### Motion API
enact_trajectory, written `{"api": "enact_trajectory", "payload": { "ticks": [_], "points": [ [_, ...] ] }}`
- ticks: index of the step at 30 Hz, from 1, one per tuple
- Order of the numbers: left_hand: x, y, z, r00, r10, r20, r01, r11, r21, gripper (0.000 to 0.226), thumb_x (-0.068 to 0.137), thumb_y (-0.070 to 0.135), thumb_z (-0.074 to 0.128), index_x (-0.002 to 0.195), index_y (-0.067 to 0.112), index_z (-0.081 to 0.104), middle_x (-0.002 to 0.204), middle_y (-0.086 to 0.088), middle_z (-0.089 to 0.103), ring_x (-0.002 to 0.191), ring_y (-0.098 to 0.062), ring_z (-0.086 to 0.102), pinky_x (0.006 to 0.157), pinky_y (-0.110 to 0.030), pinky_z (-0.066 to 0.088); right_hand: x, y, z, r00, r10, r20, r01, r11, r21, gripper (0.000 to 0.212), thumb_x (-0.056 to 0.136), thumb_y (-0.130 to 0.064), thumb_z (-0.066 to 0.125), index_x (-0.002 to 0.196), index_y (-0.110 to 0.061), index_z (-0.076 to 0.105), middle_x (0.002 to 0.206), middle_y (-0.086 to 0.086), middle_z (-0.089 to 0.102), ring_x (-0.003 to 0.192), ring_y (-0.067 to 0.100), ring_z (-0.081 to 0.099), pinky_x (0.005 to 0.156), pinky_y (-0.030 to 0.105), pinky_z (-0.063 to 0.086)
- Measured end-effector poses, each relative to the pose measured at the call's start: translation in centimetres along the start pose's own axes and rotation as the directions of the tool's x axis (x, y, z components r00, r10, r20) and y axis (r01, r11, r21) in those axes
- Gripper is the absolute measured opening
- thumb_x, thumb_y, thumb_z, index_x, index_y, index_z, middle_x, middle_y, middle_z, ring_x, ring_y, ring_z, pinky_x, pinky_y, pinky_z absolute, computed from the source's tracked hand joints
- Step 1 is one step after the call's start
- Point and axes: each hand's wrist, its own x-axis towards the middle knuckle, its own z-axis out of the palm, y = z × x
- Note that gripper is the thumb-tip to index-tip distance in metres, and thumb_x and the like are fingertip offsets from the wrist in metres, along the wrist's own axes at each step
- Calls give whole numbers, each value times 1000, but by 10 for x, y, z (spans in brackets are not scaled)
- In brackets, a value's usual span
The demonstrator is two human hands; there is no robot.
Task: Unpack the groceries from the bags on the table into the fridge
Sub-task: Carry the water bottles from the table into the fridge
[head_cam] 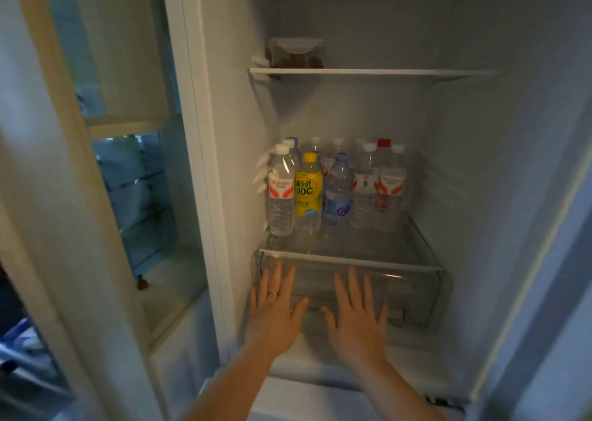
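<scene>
- left hand (275,311): flat against the left part of the clear drawer (416,292) front, grip wide open, fingers spread and straight, holding nothing. There's a ring (275,293) on one finger
- right hand (355,318): same deal just beside it, nearer the middle of the drawer front, grip fully open, nothing in it
- the drawer sits low in the open fridge (480,196), and the fridge door (48,196) is swung out to the drawer's left
- glass shelf (384,263) lies right on top of the drawer, with a bunch of bottles standing upright on it, crowded toward the left
- front row above the drawer, left to right: water bottle (281,193) with a red label, yellow bottle (308,190), blue bottle (336,193), then more clear ones, and another row behind them
- upper shelf (384,72), well above the drawer, has a lidded container (296,54) at its left end with something dark reddish inside, can't tell what
</scene>
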Motion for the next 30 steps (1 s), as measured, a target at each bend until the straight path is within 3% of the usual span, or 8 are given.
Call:
{"api": "enact_trajectory", "payload": {
  "ticks": [2, 6, 22, 30],
  "points": [
    [-21, 9, -7, 994, -66, 91, 67, 998, -4, 67, 101, 62, 19, 157, 38, -8, 165, 9, -19, 153, -19, -18, 124, -47, -2, -21, -2, -10, 992, 16, 125, -25, 997, 74, 66, 100, -59, 30, 157, -39, 3, 165, -10, -17, 153, 24, -11, 120, 58, 1],
    [-79, 21, -13, 990, -135, 46, 138, 989, -46, 69, 100, 65, 19, 159, 35, -1, 168, 6, -6, 154, -24, -11, 124, -50, 0, -72, 0, -27, 994, -16, 110, -1, 988, 156, 67, 100, -57, 33, 158, -37, 5, 167, -8, -7, 153, 24, -6, 121, 55, 1],
    [-349, 68, -38, 930, -367, 29, 368, 925, -91, 69, 99, 66, 25, 158, 40, 0, 168, 8, -10, 154, -22, -13, 123, -52, -5, -306, 35, -52, 948, -163, 272, 88, 960, 266, 67, 100, -61, 29, 158, -38, 4, 166, -10, -7, 153, 22, -5, 120, 56, -2],
    [-480, 101, -41, 885, -458, 86, 465, 881, -90, 78, 89, 74, 14, 158, 41, -1, 167, 8, -11, 153, -21, -15, 122, -51, -6, -402, 49, -68, 904, -271, 331, 164, 935, 316, 65, 100, -59, 31, 157, -39, 7, 166, -12, -6, 153, 20, -5, 121, 54, -5]
  ]
}}
